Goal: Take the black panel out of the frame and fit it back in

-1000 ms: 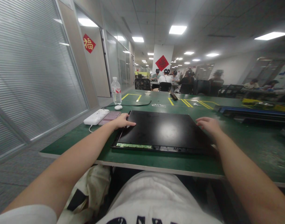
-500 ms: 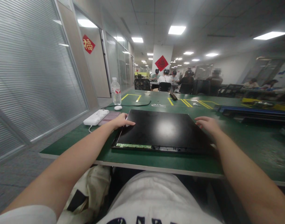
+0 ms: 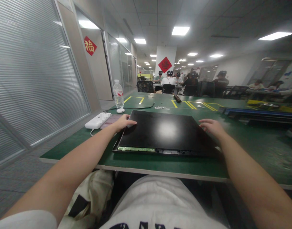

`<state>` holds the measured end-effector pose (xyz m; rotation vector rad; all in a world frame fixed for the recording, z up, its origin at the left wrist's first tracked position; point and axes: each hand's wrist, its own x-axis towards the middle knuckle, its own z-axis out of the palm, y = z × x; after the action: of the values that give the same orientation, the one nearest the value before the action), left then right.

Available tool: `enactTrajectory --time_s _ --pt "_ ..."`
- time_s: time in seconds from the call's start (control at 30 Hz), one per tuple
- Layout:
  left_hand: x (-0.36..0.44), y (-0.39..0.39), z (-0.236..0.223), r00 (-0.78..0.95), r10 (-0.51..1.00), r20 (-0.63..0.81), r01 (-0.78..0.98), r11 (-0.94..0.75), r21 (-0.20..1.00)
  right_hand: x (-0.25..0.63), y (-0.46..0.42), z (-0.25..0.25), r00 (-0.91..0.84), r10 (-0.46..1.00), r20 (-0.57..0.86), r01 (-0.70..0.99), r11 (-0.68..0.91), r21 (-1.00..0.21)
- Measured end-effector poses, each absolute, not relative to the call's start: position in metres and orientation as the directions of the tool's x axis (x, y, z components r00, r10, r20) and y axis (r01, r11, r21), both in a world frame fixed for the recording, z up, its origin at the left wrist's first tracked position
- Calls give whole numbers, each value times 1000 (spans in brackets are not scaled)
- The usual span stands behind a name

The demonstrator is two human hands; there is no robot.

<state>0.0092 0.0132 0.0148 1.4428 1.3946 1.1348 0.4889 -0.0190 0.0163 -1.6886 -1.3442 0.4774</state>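
Here's a smooth, glossy black flat panel (image 3: 157,132) at twelve o'clock, over a smooth, satin-sheened green tabletop (image 3: 141,162); glossy white plastic power strip (image 3: 97,121) at eleven; clear, shiny plastic bottle (image 3: 118,94) beyond!

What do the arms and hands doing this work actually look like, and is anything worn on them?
Human arms; left hand and right hand are bare: no gloves, no watch visible. A short white sleeve covers the left upper arm; the right's is out of view.
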Motion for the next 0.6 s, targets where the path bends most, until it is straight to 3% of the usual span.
enactTrajectory --time_s 0.17,0.37,0.6 --pt "11 14 22 15 991 134 74 -135 988 480 -27 25 381 913 147 430 -35 -902" --pt "17 3 33 -7 996 84 -39 -84 996 480 -27 24 402 913 73 290 -52 -955" --pt "9 20 34 -205 966 159 -81 -178 981 482 -28 27 333 941 61 147 12 -989"
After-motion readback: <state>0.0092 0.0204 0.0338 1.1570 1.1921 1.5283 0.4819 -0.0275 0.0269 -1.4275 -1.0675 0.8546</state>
